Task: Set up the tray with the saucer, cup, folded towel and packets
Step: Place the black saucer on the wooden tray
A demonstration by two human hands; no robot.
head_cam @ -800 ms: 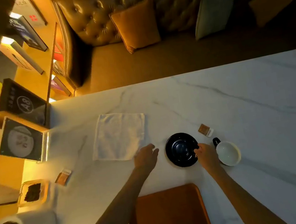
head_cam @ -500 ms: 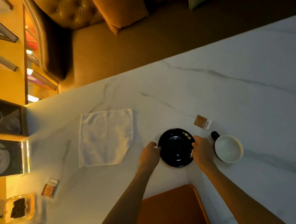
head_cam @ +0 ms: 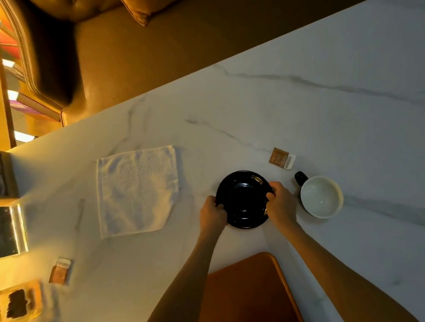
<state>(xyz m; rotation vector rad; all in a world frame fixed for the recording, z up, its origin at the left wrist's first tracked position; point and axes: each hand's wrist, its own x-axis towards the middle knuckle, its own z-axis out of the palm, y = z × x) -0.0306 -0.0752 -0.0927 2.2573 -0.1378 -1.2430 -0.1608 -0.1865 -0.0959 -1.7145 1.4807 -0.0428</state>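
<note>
A white marble table point(head_cam: 334, 91) fills most of the view from above, lit in warm amber light. The landmark is a black saucer point(head_cam: 243, 197) resting on the marble near the middle.

Far to the left of the saucer, near the table's edge, sits a small clear dish point(head_cam: 19, 304) holding something dark (its contents are too dim to identify). Just right of that dish, still well left of the saucer, lies a brown packet point(head_cam: 59, 271). Closer to the saucer, on its left and slightly farther from the viewer, a white towel point(head_cam: 136, 191) lies flat and unfolded.

The left hand point(head_cam: 212, 213) curls over the saucer's left rim, grasping it. The right hand point(head_cam: 280, 204) grips the opposite, right rim in the same way. Whether the saucer has left the marble cannot be told.

Nearer the viewer than the saucer, between the two forearms, sits an orange-brown tray point(head_cam: 245, 303), with nothing from the task on it.

Beyond the saucer to its upper right lies a second brown packet point(head_cam: 282, 157). Just right of the right hand stands a white cup point(head_cam: 321, 196) with a dark handle, upright and apart from the saucer.
</note>
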